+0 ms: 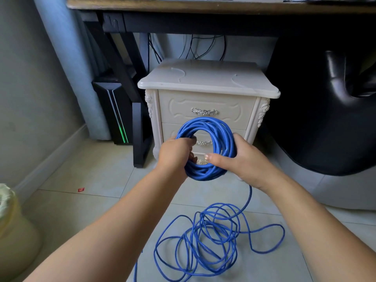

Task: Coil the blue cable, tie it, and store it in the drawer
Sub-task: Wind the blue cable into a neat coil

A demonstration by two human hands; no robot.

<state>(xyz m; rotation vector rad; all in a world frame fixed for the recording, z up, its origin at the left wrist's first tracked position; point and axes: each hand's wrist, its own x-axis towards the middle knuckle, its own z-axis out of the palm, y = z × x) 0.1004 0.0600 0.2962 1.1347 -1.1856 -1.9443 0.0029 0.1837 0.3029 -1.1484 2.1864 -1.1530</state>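
Both hands together, clamped on upright blue coil [205, 127]: left hand [175, 153] grips left side, right hand [242, 159] right side — loose cable [203, 237] trails down-near, onto floor.

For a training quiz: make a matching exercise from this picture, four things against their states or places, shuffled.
1 wound coil
2 loose cable
3 top drawer
4 computer tower

A shut
B looped on the floor tiles
C under the desk, green stripe lit
D gripped by left hand and right hand

Pairs: 1-D, 2-B, 3-A, 4-C
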